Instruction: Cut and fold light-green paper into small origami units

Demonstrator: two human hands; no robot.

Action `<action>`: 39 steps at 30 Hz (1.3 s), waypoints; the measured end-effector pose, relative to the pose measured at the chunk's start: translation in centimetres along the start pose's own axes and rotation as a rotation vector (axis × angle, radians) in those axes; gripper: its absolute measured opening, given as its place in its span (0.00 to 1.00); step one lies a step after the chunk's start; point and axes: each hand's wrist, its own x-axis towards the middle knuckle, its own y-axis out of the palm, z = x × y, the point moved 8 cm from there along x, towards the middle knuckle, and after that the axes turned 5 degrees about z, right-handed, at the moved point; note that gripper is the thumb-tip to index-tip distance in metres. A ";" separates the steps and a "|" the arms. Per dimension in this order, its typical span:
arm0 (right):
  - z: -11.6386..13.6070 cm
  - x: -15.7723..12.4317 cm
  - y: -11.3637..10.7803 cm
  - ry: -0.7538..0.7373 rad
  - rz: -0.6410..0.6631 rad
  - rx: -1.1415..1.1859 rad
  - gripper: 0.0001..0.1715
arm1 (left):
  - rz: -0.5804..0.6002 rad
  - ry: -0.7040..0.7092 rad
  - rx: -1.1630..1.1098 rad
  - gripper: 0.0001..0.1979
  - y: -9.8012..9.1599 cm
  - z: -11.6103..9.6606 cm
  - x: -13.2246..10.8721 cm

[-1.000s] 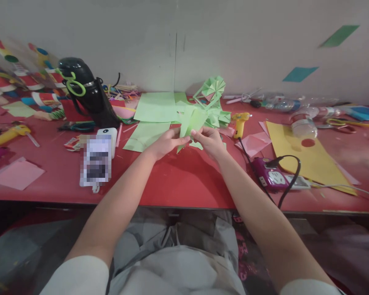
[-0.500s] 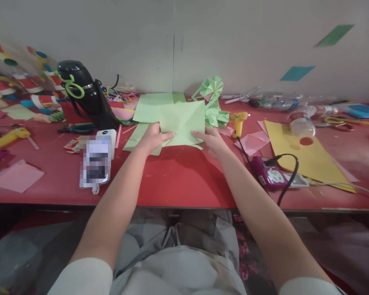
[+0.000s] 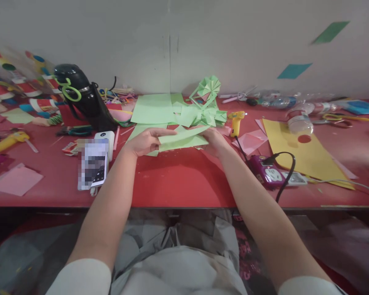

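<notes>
The green sheet (image 3: 184, 140) lies low and nearly flat just above the red surface (image 3: 184, 180), in front of the person's middle. Its long axis runs side to side, and the right end is tipped slightly up and away. It spans the gap between the two hands, so neither hand is nearer. The left hand (image 3: 144, 141) holds the left end, its fingers (image 3: 163, 132) stretched along the top edge and closed on the paper. The right hand (image 3: 214, 138) holds the right end. Its fingers are mostly hidden behind the sheet, but they seem to grip it. Just behind lie flat green sheets (image 3: 153, 108) and a cluster of folded green pieces (image 3: 207, 114). A yellow glue gun (image 3: 236, 121) lies to the right and a phone (image 3: 92, 164) to the left.
</notes>
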 end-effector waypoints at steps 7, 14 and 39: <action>-0.2 -0.2 0.0 -0.014 0.063 -0.164 0.06 | 0.223 -0.081 -0.173 0.25 3.1 -0.2 -0.4; 0.2 -0.1 0.7 -0.066 0.059 -0.179 0.17 | -0.002 -0.110 -0.131 0.37 4.4 0.7 1.3; 0.2 -0.4 1.7 -0.171 0.039 -0.149 0.23 | -0.294 0.057 -0.291 0.24 3.1 0.9 1.9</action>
